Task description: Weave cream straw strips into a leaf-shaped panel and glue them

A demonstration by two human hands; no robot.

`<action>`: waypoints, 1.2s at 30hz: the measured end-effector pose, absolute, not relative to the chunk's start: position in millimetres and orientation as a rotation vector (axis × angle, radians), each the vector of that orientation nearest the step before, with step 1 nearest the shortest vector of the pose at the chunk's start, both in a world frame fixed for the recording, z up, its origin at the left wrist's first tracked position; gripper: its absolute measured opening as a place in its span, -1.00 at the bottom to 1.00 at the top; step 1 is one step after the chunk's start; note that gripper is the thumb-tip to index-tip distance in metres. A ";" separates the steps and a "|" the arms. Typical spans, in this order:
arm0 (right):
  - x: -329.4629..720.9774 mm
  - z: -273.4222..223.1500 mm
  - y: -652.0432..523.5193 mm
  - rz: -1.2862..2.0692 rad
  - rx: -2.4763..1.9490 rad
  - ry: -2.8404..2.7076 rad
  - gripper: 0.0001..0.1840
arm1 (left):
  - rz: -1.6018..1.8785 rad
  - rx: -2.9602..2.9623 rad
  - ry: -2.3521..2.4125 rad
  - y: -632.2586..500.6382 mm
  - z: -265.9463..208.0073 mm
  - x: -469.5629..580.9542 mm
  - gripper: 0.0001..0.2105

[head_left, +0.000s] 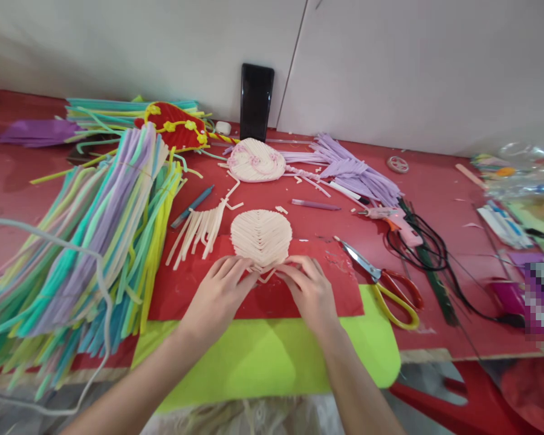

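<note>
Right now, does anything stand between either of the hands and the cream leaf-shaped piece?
Nothing visible does. The left hand and right hand are both at the lower edge of the cream leaf-shaped piece. The loose cream strips lie to its left and the scissors off to the right, neither in between.

a black phone (257, 101) leans against the pale wall (163, 48), nearly upright, with a small white case (223, 127) near its foot on the left. farther left i see purple sheets (38, 133) lying flat. off to the right, a little round spool (398, 164) rests on the red table (430, 193), and past it some clear plastic (528, 175) lies crumpled. a pale cable (101, 272) loops down at the near left.
</note>
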State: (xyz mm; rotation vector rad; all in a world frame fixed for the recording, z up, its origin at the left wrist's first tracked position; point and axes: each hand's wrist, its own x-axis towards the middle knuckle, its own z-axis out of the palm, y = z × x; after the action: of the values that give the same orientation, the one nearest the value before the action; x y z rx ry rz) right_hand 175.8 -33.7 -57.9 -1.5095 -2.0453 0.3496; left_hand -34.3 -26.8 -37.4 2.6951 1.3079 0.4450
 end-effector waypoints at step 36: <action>185.8 -60.9 -9.0 0.268 -1.162 -2.388 -0.84 | 0.490 2.856 1.128 -11.0 -46.1 -36.5 -0.77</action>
State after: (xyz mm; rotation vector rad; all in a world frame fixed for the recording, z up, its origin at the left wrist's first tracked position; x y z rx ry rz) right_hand 185.8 -9.0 -60.9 -1.1619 -2.3884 0.2681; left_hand -36.5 -11.0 -46.1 2.8557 1.1278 0.4903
